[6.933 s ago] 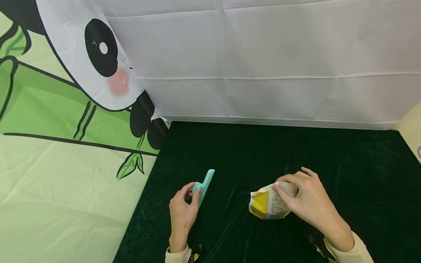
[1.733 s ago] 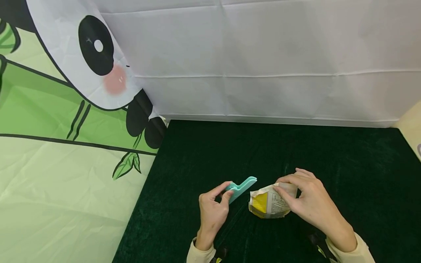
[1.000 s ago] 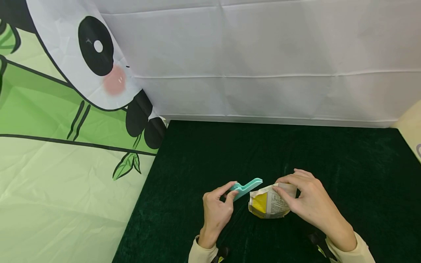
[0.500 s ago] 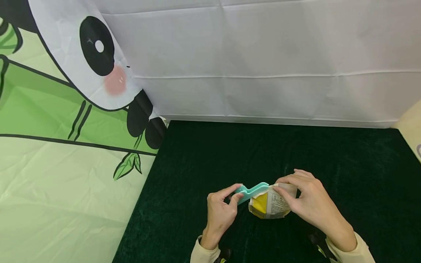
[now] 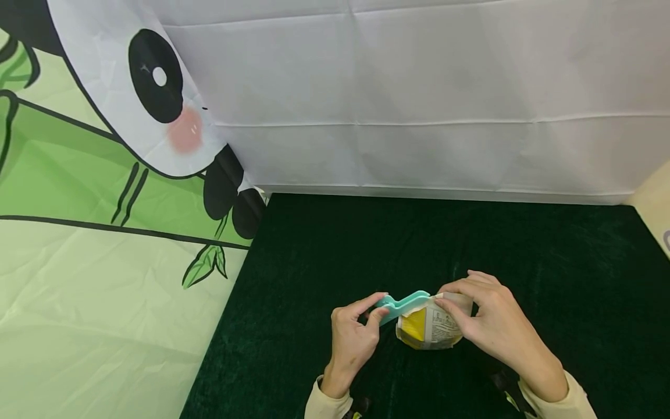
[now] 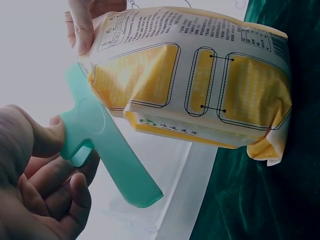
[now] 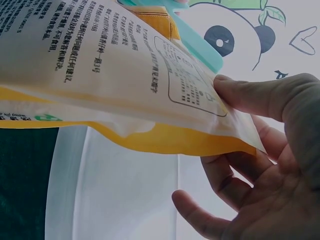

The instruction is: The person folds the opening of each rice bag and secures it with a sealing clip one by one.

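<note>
Between thumb and fingers, my left hand [image 5: 350,340] pinches the handle end of a teal bag clip [image 5: 403,304]. The clip's long arms lie along the top edge of a white and yellow printed packet [image 5: 439,329], reaching close to my right thumb. In the left wrist view the clip [image 6: 105,135] overlaps the packet's near edge; how much packet lies between its arms is hard to tell. My right hand [image 5: 492,320] pinches the packet's top corner. The right wrist view shows the thumb on the packet's [image 7: 110,80] printed face and other fingers behind.
A dark green velvet cloth [image 5: 366,244] covers the table. Behind it hangs a white fabric sheet [image 5: 419,145], with a green panda-print sheet [image 5: 131,262] at the left. A cream panel [image 5: 654,203] edges the right side.
My left hand has carried the clip rightward from the left and tilted it flatter, bringing its arms to the packet's top edge. Over the last half second it barely moves; the right hand keeps its hold.
</note>
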